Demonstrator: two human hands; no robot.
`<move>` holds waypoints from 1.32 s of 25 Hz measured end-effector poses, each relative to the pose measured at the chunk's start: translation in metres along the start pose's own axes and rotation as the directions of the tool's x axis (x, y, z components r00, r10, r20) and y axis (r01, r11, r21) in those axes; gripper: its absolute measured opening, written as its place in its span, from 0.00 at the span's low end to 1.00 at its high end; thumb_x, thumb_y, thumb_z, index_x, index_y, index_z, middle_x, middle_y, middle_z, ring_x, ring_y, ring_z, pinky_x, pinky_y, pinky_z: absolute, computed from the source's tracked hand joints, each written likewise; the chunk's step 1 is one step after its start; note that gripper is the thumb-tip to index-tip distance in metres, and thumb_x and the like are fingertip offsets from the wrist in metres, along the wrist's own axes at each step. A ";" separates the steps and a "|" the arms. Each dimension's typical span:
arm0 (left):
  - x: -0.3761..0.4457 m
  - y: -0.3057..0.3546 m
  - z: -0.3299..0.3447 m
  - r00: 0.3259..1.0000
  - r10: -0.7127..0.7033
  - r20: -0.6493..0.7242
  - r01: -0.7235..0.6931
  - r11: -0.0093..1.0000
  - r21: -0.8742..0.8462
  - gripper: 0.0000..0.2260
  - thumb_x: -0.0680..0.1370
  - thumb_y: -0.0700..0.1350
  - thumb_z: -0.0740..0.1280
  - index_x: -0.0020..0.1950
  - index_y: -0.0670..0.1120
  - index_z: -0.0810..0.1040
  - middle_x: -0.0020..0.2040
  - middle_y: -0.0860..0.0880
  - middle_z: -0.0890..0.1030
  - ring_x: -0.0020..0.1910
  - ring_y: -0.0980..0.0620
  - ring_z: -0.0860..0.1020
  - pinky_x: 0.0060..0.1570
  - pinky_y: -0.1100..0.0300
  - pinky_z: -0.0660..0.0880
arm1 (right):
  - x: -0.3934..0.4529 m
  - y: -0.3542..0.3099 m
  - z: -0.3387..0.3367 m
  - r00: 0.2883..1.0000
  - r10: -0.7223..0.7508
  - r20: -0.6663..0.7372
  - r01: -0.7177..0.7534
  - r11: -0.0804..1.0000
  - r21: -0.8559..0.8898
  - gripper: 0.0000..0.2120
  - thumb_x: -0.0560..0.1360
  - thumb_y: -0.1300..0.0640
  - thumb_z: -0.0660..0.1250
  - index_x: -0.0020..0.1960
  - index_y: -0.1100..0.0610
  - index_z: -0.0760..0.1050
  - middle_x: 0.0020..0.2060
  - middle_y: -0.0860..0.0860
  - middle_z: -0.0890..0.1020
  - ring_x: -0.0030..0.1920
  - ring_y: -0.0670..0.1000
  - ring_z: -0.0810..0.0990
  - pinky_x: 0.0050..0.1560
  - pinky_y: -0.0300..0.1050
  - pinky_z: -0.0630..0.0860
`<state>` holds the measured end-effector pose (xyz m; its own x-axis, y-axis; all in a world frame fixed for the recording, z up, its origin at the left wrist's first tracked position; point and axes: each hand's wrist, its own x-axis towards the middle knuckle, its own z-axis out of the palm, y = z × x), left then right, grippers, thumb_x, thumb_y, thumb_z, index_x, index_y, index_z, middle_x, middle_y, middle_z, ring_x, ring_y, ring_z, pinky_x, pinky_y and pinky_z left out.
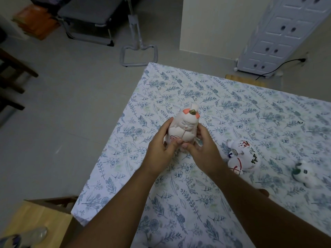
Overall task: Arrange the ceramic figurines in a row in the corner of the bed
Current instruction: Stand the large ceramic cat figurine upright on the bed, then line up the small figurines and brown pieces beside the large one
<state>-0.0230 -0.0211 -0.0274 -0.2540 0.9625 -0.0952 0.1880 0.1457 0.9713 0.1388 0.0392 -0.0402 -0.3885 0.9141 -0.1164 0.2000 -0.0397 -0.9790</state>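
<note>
A tall white rabbit-like figurine [184, 126] with pink ears and a small gold ornament on top stands upright on the bed [179, 83], which has a blue floral sheet. My left hand [161, 151] grips its left side and my right hand [202, 149] its right side, thumbs at its base. To the right, a white cat figurine [240, 156] with red and black markings lies on the sheet. Farther right lies a small white figurine [304, 174] with dark green marks. The bed's far corner is beyond the held figurine.
A wooden table [35, 217] stands off the bed's near left edge. Grey floor lies to the left, with a grey folding chair [86, 20] and a metal stand base [138, 54] beyond. A white cabinet [279, 33] stands at the back right.
</note>
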 end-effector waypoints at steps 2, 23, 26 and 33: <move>-0.001 0.001 0.001 1.000 0.003 -0.005 -0.003 1.000 -0.001 0.28 0.80 0.52 0.70 0.78 0.59 0.64 0.71 0.59 0.75 0.68 0.60 0.75 0.62 0.50 0.79 | 0.000 -0.002 0.000 1.000 -0.002 0.009 0.002 1.000 -0.025 0.32 0.72 0.61 0.75 0.65 0.33 0.70 0.58 0.36 0.81 0.61 0.40 0.80 0.56 0.39 0.81; -0.151 0.049 0.208 1.000 0.013 0.011 -0.016 0.796 0.605 0.29 0.84 0.60 0.54 0.82 0.50 0.56 0.83 0.52 0.57 0.82 0.55 0.50 0.80 0.56 0.45 | -0.192 0.032 -0.208 0.996 -0.002 -0.090 -0.074 0.553 -0.830 0.27 0.83 0.44 0.55 0.79 0.52 0.62 0.79 0.49 0.63 0.81 0.50 0.54 0.80 0.52 0.47; -0.157 0.049 0.229 0.998 -0.039 0.050 0.001 0.798 0.603 0.29 0.83 0.60 0.55 0.82 0.50 0.57 0.83 0.52 0.58 0.82 0.54 0.51 0.80 0.54 0.48 | -0.204 0.041 -0.232 0.992 0.027 -0.121 -0.116 0.551 -0.826 0.27 0.83 0.44 0.55 0.79 0.52 0.61 0.79 0.49 0.63 0.81 0.50 0.54 0.79 0.52 0.47; -0.085 0.055 0.238 0.994 -0.108 0.026 0.078 0.847 0.526 0.23 0.83 0.57 0.59 0.70 0.44 0.74 0.67 0.45 0.78 0.68 0.44 0.75 0.66 0.45 0.73 | -0.162 0.051 -0.273 0.958 0.059 -0.282 -0.268 0.542 -0.797 0.27 0.82 0.47 0.59 0.78 0.55 0.63 0.78 0.54 0.67 0.78 0.56 0.61 0.78 0.56 0.58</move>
<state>0.2351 -0.0404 -0.0182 -0.2479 0.9468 -0.2051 0.6388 0.3189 0.7001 0.4577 -0.0003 -0.0256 -0.1067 0.9868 -0.1217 0.9291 0.0554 -0.3657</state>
